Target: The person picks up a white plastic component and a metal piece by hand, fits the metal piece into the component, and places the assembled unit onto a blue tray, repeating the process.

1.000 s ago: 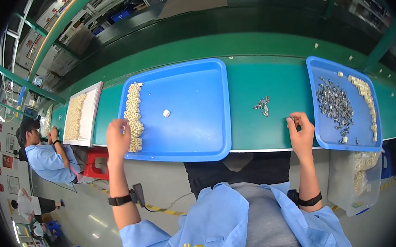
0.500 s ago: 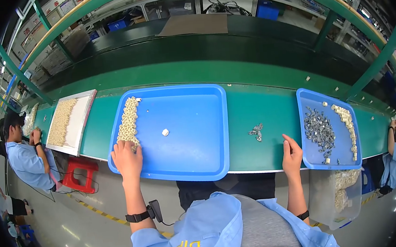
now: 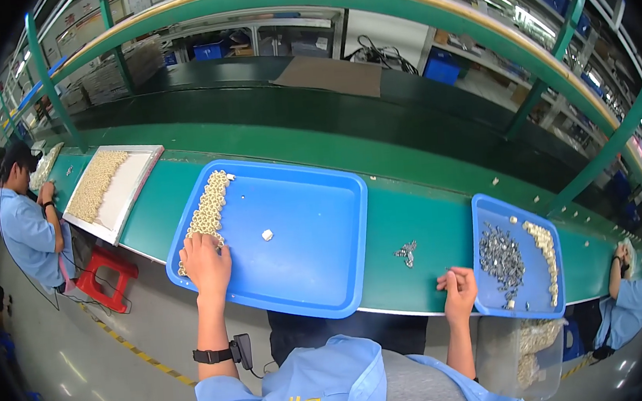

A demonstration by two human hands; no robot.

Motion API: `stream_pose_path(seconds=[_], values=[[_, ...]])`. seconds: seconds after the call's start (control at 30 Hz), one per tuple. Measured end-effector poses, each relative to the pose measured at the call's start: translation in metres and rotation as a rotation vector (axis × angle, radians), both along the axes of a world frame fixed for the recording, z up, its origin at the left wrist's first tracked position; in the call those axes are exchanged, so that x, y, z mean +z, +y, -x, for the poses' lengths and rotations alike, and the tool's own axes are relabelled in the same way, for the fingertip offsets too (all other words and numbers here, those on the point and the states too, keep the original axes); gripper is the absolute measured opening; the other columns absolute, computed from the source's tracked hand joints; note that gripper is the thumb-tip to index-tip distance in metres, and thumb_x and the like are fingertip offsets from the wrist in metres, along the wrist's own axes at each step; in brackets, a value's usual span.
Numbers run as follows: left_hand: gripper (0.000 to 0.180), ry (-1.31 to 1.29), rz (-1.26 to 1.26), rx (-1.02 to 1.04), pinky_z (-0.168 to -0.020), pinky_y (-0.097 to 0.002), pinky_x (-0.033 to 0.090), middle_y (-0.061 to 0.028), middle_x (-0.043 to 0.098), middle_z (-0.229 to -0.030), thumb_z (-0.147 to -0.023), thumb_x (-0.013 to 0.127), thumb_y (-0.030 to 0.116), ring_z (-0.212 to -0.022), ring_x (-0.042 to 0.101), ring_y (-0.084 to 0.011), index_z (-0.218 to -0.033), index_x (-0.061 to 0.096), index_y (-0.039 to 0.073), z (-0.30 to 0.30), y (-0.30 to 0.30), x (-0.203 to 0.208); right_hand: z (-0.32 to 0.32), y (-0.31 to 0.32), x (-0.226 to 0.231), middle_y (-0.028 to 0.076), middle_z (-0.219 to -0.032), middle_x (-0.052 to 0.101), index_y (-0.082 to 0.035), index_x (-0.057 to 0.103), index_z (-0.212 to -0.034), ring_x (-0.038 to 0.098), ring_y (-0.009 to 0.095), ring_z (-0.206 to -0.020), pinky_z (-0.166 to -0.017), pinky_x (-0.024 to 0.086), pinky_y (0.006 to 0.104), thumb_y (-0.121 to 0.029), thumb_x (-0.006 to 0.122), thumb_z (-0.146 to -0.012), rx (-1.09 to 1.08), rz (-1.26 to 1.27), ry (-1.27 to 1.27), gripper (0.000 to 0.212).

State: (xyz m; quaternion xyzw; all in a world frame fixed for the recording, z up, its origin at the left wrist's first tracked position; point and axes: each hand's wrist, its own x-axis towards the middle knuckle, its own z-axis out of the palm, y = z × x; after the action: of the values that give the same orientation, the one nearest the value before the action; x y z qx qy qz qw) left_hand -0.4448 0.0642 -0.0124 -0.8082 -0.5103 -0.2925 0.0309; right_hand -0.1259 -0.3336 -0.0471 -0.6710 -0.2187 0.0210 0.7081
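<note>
My left hand (image 3: 206,265) rests over the near end of a band of small cream ring-shaped parts (image 3: 213,201) in the large blue tray (image 3: 361,239). Its fingers lie slightly bent and apart on the parts; whatever is beneath them is hidden. Above the bench's front edge, my right hand (image 3: 460,289) has thumb and forefinger pinched on a tiny dark metal piece, too small to make out well. To its upper left, a little heap of metal pieces (image 3: 406,253) lies on the green bench. One white block-like part (image 3: 267,235) sits alone mid-tray.
A smaller blue tray (image 3: 477,221) at right holds metal pieces (image 3: 500,261) and cream parts (image 3: 545,253). Beneath it stands a clear bin (image 3: 494,349) of bagged parts. A white tray (image 3: 133,188) is at left. Co-workers sit at both ends; a red stool (image 3: 108,279) stands left.
My right hand has closed from a pointing forefinger into a pinch and appears further left and lower. The whole view has tilted. My left hand stays on the cream parts.
</note>
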Motion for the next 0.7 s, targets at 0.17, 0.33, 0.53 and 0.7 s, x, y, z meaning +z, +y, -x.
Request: stream_pose_path(seconds=[0.17,0.33,0.53,0.7], values=[[0.022,-0.092,-0.066,-0.059,-0.088,-0.0417,0.041,-0.0066,0.063,-0.100,-0.076,0.083,0.014,-0.105,0.057,-0.0279,-0.091,0.066,0.010,0.002,0.002,-0.005,-0.011,-0.010,-0.017,0.004,-0.083,0.067,0.000,0.065,-0.103,0.063,0.009,-0.072,-0.062,0.048,0.0226,-0.004,0.068,-0.101,0.015,0.090,-0.035,0.006],[0.020,-0.339,-0.053,-0.179,-0.088,-0.0443,0.043,-0.0082,0.067,-0.099,-0.078,0.079,0.011,-0.098,0.061,-0.0313,-0.094,0.066,0.009,0.003,-0.021,0.007,-0.013,-0.014,-0.021,0.004,-0.079,0.066,0.000,0.065,-0.102,0.060,0.007,-0.066,-0.059,0.046,0.0209,-0.001,0.070,-0.098,0.035,0.135,-0.038,0.007],[0.020,-0.624,-0.002,-0.207,-0.088,-0.0420,0.051,-0.0114,0.072,-0.100,-0.083,0.076,0.006,-0.095,0.067,-0.0320,-0.101,0.067,0.005,0.010,-0.083,0.008,-0.012,-0.017,-0.008,0.007,-0.080,0.069,0.003,0.066,-0.106,0.062,0.010,-0.065,-0.060,0.049,0.0233,-0.001,0.064,-0.101,0.105,0.165,-0.030,0.007],[0.020,-0.729,0.012,-0.293,-0.078,-0.0379,0.056,-0.0128,0.074,-0.099,-0.084,0.078,0.002,-0.087,0.071,-0.0296,-0.101,0.067,0.002,0.021,-0.102,0.012,-0.008,-0.006,-0.001,0.010,-0.081,0.071,0.007,0.066,-0.113,0.065,0.016,-0.066,-0.067,0.055,0.0275,-0.001,0.063,-0.101,0.178,0.117,0.004,0.015]])
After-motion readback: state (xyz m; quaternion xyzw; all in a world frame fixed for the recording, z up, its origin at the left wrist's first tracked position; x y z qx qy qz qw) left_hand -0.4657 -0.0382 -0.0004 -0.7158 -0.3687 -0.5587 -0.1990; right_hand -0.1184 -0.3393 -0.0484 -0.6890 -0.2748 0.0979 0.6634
